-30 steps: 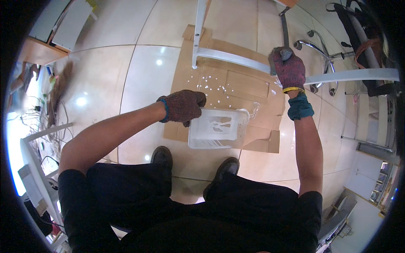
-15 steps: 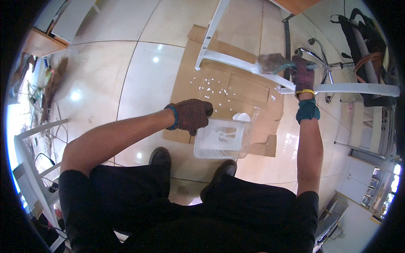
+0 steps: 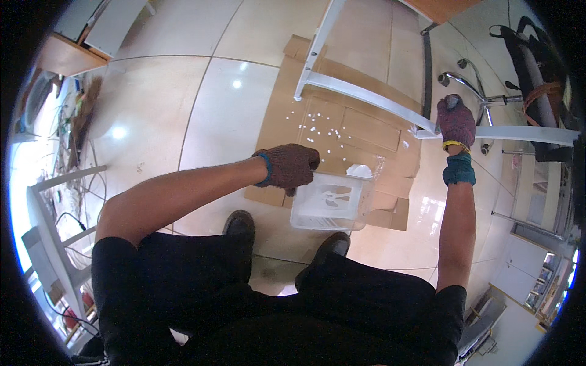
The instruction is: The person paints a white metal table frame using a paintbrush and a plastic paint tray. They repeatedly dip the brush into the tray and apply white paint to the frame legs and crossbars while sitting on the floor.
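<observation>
Head view shows our left hand (image 3: pixel 292 166) curled at the 9 o'clock rim of the clear plastic tub (image 3: pixel 331 202) on cardboard (image 3: pixel 342 131), likely light, slick and flexible, while our right hand (image 3: pixel 455 121) wraps the stiff white metal bar (image 3: pixel 506 133).

The gloved left hand (image 3: pixel 292 166) grips a clear plastic tub (image 3: pixel 330 200); the right hand (image 3: pixel 455 121) clasps a white metal frame (image 3: pixel 366 97) over cardboard (image 3: pixel 360 131).
</observation>
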Tool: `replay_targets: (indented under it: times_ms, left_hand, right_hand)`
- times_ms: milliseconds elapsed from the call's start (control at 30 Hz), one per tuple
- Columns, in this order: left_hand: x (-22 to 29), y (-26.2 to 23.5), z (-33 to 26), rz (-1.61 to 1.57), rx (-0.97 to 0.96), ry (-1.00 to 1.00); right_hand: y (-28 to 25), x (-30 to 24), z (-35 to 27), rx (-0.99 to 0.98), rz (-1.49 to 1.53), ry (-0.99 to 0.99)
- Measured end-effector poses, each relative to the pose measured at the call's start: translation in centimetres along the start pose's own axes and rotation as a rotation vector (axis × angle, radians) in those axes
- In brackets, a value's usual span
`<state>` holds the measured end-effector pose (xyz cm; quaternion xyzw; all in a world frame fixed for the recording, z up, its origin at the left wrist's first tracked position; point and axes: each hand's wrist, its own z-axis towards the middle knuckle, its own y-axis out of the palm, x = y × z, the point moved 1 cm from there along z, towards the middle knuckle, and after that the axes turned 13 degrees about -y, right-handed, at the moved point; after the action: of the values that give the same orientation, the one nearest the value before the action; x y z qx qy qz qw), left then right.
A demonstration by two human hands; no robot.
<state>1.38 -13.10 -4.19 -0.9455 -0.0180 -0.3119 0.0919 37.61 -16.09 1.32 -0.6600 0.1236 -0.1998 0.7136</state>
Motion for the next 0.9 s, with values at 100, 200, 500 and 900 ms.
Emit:
replay_targets:
  times_ms: [100,200,500,900]
  left_hand:
    - [-0.3,0.2,0.3,0.018,0.007,0.028]
    - [-0.8,0.3,1.1,0.172,0.049,0.094]
    - [-5.0,-3.0,0.2,0.052,0.021,-0.037]
    - [-9.3,-6.3,-1.2,0.319,0.062,-0.074]
  right_hand:
    - [0.4,-2.3,-0.5,0.036,0.088,-0.123]
    - [1.0,-1.9,-0.1,0.267,0.357,-0.374]
    - [-4.3,-5.7,-5.2,-0.250,1.323,-0.079]
    - [0.6,-13.3,-11.1,-0.143,0.986,-1.002]
